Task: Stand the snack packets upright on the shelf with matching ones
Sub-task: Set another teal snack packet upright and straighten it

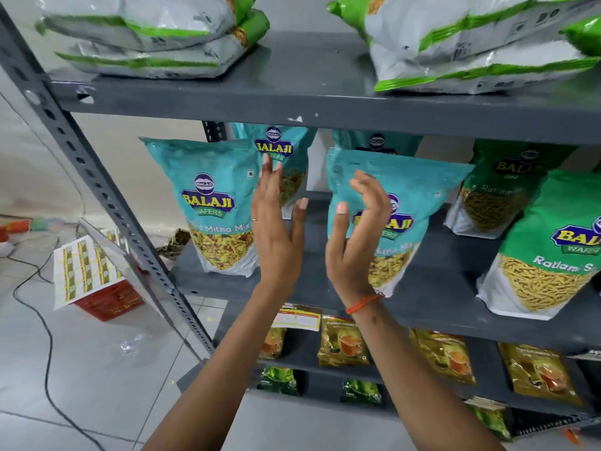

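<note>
Teal packet (403, 203) behind right grip (354, 242)

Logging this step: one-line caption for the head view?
Both open hands, left hand and right hand, hover between upright teal Mitha Mix packets on the grey shelf.

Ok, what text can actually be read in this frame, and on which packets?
"BALAJI WAFERS", "Mitha Mix": left teal packet.
"BALAJI": rear teal packet.
"BALAJI", partly hidden by the right hand: middle teal packet.
"Ratlam", "WAFERS" cut off: front green packet.
Rear green packet: blurred.
Tea packets below: too small to read.
</note>
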### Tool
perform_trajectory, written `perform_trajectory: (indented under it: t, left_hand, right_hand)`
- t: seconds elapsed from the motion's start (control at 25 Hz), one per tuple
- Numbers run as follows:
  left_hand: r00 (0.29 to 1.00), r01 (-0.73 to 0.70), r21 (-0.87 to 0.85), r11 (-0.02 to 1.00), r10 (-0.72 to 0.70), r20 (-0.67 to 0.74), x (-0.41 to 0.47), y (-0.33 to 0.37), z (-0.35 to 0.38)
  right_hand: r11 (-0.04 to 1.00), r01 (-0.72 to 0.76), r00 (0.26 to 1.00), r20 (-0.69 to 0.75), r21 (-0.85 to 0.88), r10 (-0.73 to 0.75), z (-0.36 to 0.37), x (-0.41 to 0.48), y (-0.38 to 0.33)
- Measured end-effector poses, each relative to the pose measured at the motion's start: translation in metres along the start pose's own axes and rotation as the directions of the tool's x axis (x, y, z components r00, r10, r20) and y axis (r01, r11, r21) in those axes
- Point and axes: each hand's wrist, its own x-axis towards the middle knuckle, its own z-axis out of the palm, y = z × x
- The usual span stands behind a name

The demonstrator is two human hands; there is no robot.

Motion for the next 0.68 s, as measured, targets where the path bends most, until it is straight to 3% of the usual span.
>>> perform_trajectory:
  t: [0.08,0.2,0.24,0.32,0.4,0.44,0.52,0.68]
  left_hand:
    - [0.998,-0.015,0.090,0.996,0.020,-0.053,0.011,-0.025,-0.026]
    - [0.989,0.148,0.174,0.974,-0.149,-0.002,0.018,-0.079,-0.067]
    - [0.970,0.228,0.168,0.959,-0.239,0.043,0.018,-0.099,-0.078]
    - [0.887,0.430,0.066,0.900,-0.435,0.156,0.012,-0.135,-0.094]
    - [0.750,0.644,-0.142,0.751,-0.585,0.307,0.002,-0.157,-0.104]
    - [0.692,0.716,-0.235,0.657,-0.625,0.362,-0.002,-0.165,-0.107]
    - [0.634,0.772,-0.263,0.579,-0.670,0.385,-0.008,-0.177,-0.112]
    - [0.607,0.793,-0.290,0.536,-0.648,0.460,-0.014,-0.177,-0.106]
  right_hand:
    - [0.999,-0.034,0.998,0.047,0.021,0.033,0.038,-0.015,-0.012]
    - [0.972,-0.234,0.963,0.139,0.003,0.231,0.092,-0.043,-0.013]
    - [0.937,-0.350,0.918,0.193,-0.020,0.347,0.107,-0.054,-0.010]
    - [0.796,-0.606,0.755,0.308,-0.012,0.579,0.126,-0.080,-0.003]
    - [0.618,-0.783,0.588,0.407,0.069,0.699,0.134,-0.101,0.002]
    - [0.569,-0.819,0.541,0.429,0.075,0.723,0.134,-0.108,0.005]
    - [0.562,-0.826,0.525,0.424,0.045,0.738,0.135,-0.116,0.008]
    - [0.557,-0.829,0.532,0.363,0.041,0.765,0.124,-0.119,0.015]
